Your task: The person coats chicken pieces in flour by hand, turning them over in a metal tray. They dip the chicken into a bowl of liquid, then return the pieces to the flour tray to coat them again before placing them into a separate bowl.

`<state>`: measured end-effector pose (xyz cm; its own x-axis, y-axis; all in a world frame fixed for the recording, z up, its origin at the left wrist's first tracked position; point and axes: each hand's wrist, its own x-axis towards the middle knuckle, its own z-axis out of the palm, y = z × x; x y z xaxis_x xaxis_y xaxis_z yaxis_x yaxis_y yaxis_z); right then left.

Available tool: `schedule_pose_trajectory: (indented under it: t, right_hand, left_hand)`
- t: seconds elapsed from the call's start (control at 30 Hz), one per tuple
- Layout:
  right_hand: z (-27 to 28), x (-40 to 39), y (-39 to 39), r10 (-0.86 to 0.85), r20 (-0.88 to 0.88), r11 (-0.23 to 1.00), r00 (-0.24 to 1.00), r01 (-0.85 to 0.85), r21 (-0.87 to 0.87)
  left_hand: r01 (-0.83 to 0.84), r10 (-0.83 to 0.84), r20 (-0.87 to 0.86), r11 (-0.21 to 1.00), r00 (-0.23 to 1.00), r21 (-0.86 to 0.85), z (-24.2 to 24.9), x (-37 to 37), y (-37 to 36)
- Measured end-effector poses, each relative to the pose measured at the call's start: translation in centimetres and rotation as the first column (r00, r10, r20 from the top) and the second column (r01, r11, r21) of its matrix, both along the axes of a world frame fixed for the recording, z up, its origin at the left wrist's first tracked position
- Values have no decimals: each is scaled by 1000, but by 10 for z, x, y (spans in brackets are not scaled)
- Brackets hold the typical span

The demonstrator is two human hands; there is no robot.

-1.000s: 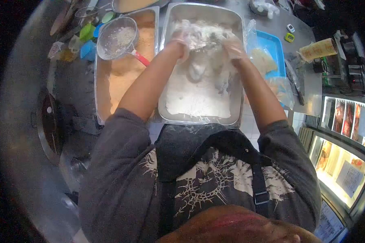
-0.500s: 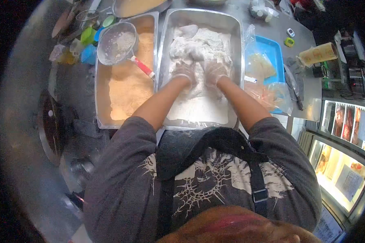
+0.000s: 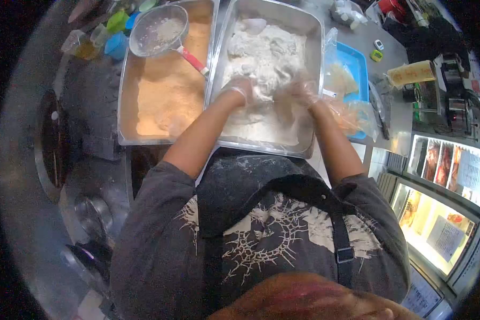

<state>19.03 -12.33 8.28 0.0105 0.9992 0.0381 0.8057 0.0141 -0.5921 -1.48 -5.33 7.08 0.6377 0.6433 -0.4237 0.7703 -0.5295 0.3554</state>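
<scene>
Left hand (image 3: 240,89) and right hand (image 3: 303,92), apart, grips unclear, touch white powder (image 3: 268,52); brisk sweeps could spill it over the steel pan's (image 3: 316,45) right edge.

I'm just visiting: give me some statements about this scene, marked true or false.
1. The left hand and right hand are both in the white-powder tray. True.
2. Both hands are bare. False: they wear see-through gloves.
3. The strainer has a red handle. True.
4. The strainer lies over the white-powder tray. False: it lies over the orange-powder tray.
5. The blue tray is right of the white-powder tray. True.
</scene>
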Motion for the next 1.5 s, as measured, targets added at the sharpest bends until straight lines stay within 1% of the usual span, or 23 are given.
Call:
schedule_pose_trajectory:
  t: [0.03,0.07,0.13,0.23,0.27,0.37,0.5,0.57,0.6,0.7,0.83,0.87,0.93,0.97,1.0,1.07,1.1,1.17,1.27,1.37,1.43,1.47,1.5]
  right_hand:
    - [16,0,1,-31,-61,995,998,37,96]
    - [37,1,4,-26,-33,999,999,27,31]
    - [70,3,11,3,21,994,1000,-1,-105]
    - [61,12,18,11,144,988,990,11,-152]
    - [39,22,29,27,217,999,976,-19,-41]
    - [-24,68,75,115,227,988,967,-88,-123]
    - [-17,71,107,441,329,895,835,-436,-93]
    - [-22,54,108,506,232,849,831,-528,38]
    - [-5,35,113,604,476,796,639,-457,-397]
    - [-68,21,130,624,562,765,542,-570,-300]
    - [16,40,121,561,333,816,758,-574,-71]
    - [8,36,138,577,524,777,626,-618,-119]
    - [-2,41,146,645,516,720,564,-675,-161]
    - [-2,45,148,669,514,695,538,-698,-174]
    - [-1,47,149,633,486,715,603,-696,-68]
    - [22,54,142,566,618,705,546,-709,-20]
    - [36,54,134,530,676,697,512,-717,-4]
    - [40,52,127,605,531,620,593,-769,153]
    - [71,46,108,629,398,615,668,-740,271]
    - [81,36,109,690,256,616,677,-735,284]
    - [59,25,116,771,93,585,630,-758,288]
    - [56,22,115,830,40,533,556,-813,236]
    - [51,17,111,803,143,524,578,-801,290]
  left_hand:
    - [-28,21,152,999,988,43,-5,-4,-1]
    - [-61,34,302,995,953,81,-15,-8,0]
    - [-199,239,485,971,841,-133,10,-12,-9]
    - [-265,296,356,955,886,-133,10,-11,-19]
    - [-296,320,312,947,894,-125,11,-11,-19]
    - [-411,422,169,907,891,-95,13,-13,-19]
    - [-539,540,17,837,842,100,0,-17,-35]
    - [-578,581,29,800,813,160,-2,-12,-37]
    - [-594,600,32,783,800,185,5,-5,-43]
    - [-664,686,-184,727,704,173,47,13,-48]
    - [-638,527,375,711,762,297,44,-10,-57]
    - [-681,567,400,686,720,255,44,-10,-58]
    - [-752,632,444,637,636,170,45,-9,-57]
    - [-736,632,396,642,666,213,48,-5,-59]
    - [-717,630,348,648,694,257,51,0,-63]
    - [-667,567,352,624,745,408,47,5,-64]
    - [-695,548,447,657,707,294,37,4,-62]
    - [-707,551,605,706,576,30,26,7,-61]
    - [-621,661,707,671,253,-405,50,28,-69]
    - [-589,496,737,791,459,-165,58,33,-67]
    - [-416,155,628,861,762,293,39,19,-56]
    - [-465,290,676,881,678,88,33,16,-57]
    - [-483,417,684,869,599,-107,27,13,-59]
